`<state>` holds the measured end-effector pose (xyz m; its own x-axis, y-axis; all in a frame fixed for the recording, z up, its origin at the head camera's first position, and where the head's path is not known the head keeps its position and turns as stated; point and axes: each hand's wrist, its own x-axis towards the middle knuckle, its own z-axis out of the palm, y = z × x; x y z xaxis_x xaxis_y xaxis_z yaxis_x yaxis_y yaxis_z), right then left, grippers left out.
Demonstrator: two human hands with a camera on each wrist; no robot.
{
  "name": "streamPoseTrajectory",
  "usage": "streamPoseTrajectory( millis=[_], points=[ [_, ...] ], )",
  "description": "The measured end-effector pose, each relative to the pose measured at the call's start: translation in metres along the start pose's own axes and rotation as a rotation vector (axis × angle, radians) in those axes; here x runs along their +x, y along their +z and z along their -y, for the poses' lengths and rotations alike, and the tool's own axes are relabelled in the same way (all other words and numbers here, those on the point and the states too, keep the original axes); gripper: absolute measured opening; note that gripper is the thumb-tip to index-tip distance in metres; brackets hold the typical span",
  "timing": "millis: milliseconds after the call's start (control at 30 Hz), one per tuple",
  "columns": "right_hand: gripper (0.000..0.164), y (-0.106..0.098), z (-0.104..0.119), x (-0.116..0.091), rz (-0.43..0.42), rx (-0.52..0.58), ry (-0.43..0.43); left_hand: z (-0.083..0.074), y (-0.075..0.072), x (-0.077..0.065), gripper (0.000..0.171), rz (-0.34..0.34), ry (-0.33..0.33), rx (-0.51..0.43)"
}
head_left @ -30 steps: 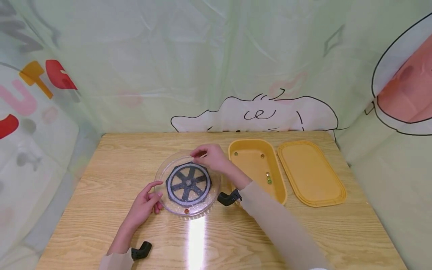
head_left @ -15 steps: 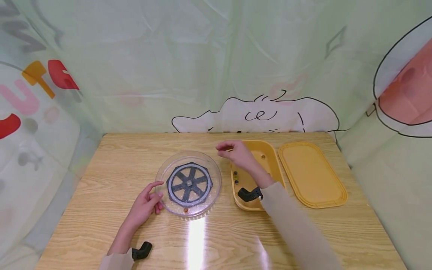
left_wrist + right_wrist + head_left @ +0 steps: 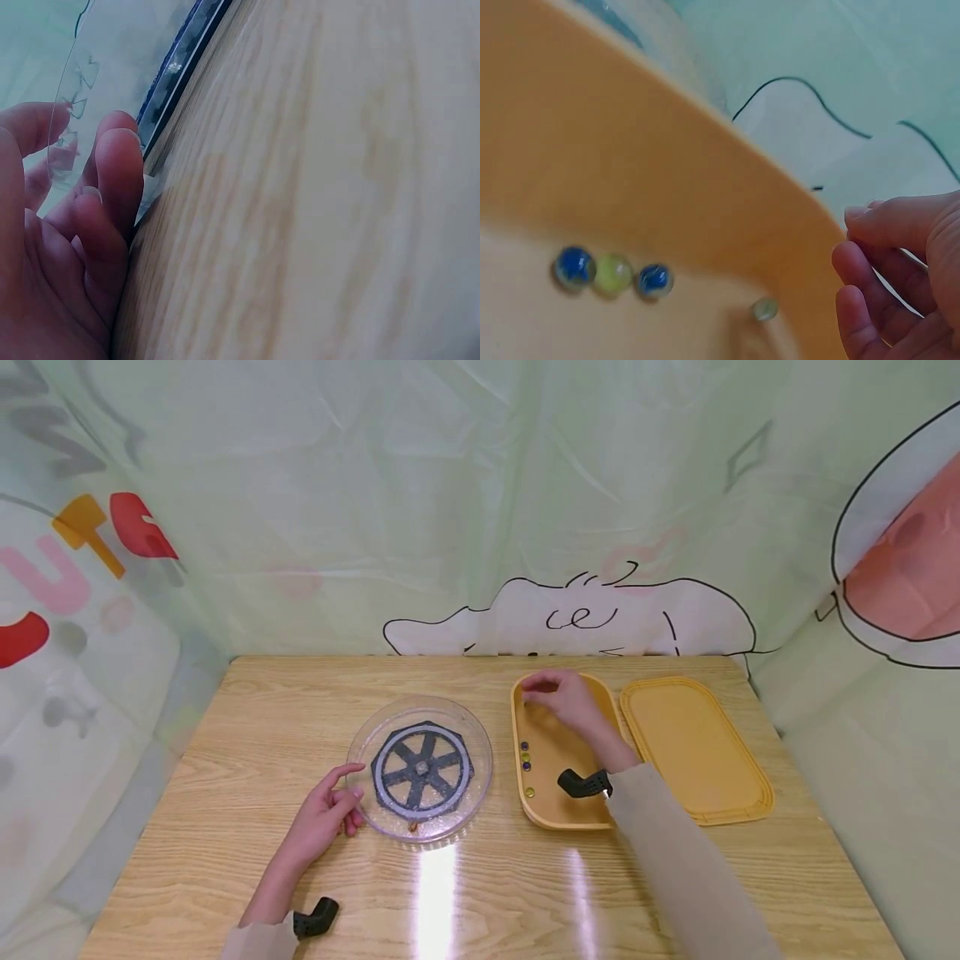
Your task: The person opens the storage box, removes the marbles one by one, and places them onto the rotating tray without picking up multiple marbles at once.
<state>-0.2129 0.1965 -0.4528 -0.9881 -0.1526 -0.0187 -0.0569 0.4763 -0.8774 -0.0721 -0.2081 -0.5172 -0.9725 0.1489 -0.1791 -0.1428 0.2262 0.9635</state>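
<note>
A clear round dish [image 3: 480, 727] with a dark six-spoked wheel shape [image 3: 422, 767] at its middle sits on the table. A small amber marble [image 3: 413, 827] lies near its front rim. My left hand [image 3: 326, 814] rests at the dish's left side, index fingertip and thumb at the rim, fingers relaxed. My right hand [image 3: 566, 702] reaches into the yellow tub [image 3: 570, 814], fingers loosely bent. In the right wrist view nothing shows between thumb and fingers, and a greenish marble [image 3: 765, 309] lies in the corner below. Two blue marbles [image 3: 575, 266] flank a yellow marble [image 3: 613, 274] along the tub's wall.
A flat yellow lid [image 3: 693, 747] lies right of the tub. Another yellowish marble [image 3: 530, 792] is at the tub's near left side. The wooden table [image 3: 277, 710] backs onto a pale printed curtain [image 3: 360, 510], which also runs along both sides.
My right hand has left the dish's far rim and moved right, into the tub. Marbles in the tub have rolled toward its left wall. My left hand has stayed put.
</note>
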Motion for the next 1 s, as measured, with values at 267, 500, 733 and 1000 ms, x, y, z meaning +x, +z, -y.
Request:
streamPoseTrajectory(
  millis=[267, 500, 733, 1000],
  points=[
    [0.023, 0.003, -0.017, 0.004, 0.022, -0.009, 0.079, 0.002, 0.001, 0.0, 0.04, 0.0, 0.004, -0.003],
    [0.022, 0.01, -0.026, 0.011, 0.04, -0.148, 0.05, 0.001, 0.0, 0.0, 0.038, -0.001, 0.01, 0.015],
    [0.019, 0.015, -0.031, 0.012, 0.071, -0.219, 0.058, 0.0, 0.0, 0.0, 0.038, -0.001, 0.008, 0.026],
    [0.016, 0.018, -0.036, 0.012, 0.078, -0.299, 0.021, 0.001, 0.0, 0.0, 0.041, 0.002, -0.008, 0.008]
  ],
)
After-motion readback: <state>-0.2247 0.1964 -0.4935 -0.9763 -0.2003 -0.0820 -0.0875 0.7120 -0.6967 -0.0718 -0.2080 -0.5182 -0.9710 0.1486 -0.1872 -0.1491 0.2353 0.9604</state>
